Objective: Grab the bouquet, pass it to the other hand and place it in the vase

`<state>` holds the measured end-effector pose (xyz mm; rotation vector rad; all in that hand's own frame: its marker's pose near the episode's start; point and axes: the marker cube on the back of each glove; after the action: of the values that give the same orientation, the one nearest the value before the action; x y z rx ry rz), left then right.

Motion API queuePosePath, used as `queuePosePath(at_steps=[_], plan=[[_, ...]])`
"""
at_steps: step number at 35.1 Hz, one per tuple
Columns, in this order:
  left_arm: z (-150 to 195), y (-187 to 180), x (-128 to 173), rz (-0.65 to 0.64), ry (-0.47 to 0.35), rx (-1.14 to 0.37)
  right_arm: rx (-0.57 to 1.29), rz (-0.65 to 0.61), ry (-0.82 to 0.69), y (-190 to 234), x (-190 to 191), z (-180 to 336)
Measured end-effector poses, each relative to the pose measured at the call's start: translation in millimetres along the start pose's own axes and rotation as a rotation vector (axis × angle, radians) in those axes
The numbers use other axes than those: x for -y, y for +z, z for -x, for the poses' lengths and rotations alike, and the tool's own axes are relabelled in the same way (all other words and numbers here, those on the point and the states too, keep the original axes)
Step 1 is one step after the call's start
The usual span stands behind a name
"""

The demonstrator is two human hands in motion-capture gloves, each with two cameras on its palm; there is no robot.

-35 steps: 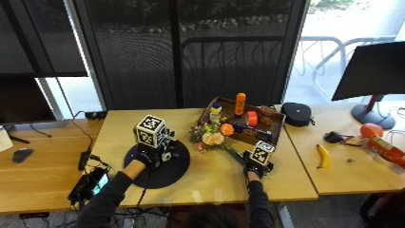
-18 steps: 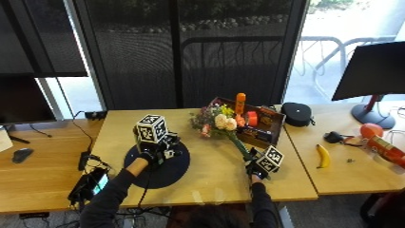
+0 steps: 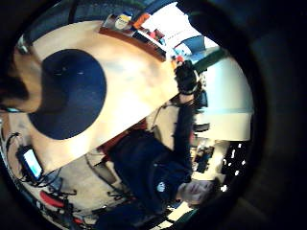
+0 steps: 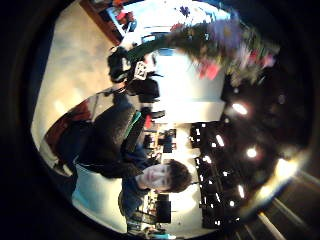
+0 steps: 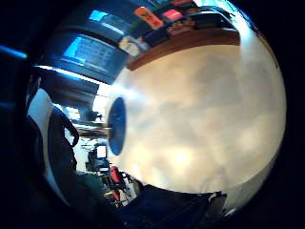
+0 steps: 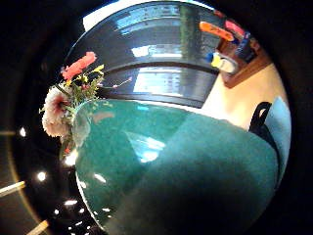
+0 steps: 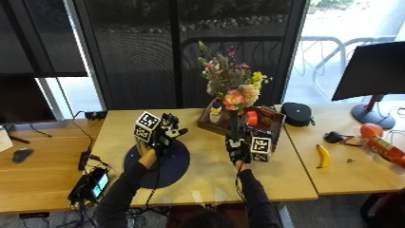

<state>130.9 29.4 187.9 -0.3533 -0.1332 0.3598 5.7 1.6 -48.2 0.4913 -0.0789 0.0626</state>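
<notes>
My right hand [image 7: 240, 148] grips the green stem of the bouquet [image 7: 231, 85] and holds it upright above the table's middle. Pink, yellow and purple blooms stand well above the hand. The right thumb side palm view is filled by the green stem wrap [image 6: 186, 166], with the flowers [image 6: 68, 98] beyond it. My left hand [image 7: 163, 135] hovers over the dark round mat [image 7: 171, 166], fingers spread and holding nothing. The left thumb side palm view shows the bouquet [image 4: 225, 45] and the right hand [image 4: 122, 65] holding it. I see no vase in any view.
A wooden tray [image 7: 269, 126] with a bottle and red items stands behind the bouquet. A black round case [image 7: 297, 114], a banana [image 7: 323, 156] and a monitor [image 7: 373, 71] are to the right. A small screen device [image 7: 91, 185] lies at the left front edge.
My right hand has lifted the bouquet from beside the tray and swung it from a left tilt to upright. My left hand stays over the mat.
</notes>
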Motion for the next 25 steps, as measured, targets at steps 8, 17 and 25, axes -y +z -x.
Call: queuePosePath(at_steps=[8,17,25], plan=[[-16.8,-14.4,34.9,-0.097,-0.073,-0.504,0.274,0.092,-0.018,30.0,-20.0,79.8],[-37.5,-1.7,50.9,-0.093,-0.05,-0.509,0.291,0.204,-0.091,75.4,-40.4,95.8],[-58.4,29.4,55.0,-0.023,0.007,-0.426,0.313,0.281,-0.113,111.5,-61.2,109.6]])
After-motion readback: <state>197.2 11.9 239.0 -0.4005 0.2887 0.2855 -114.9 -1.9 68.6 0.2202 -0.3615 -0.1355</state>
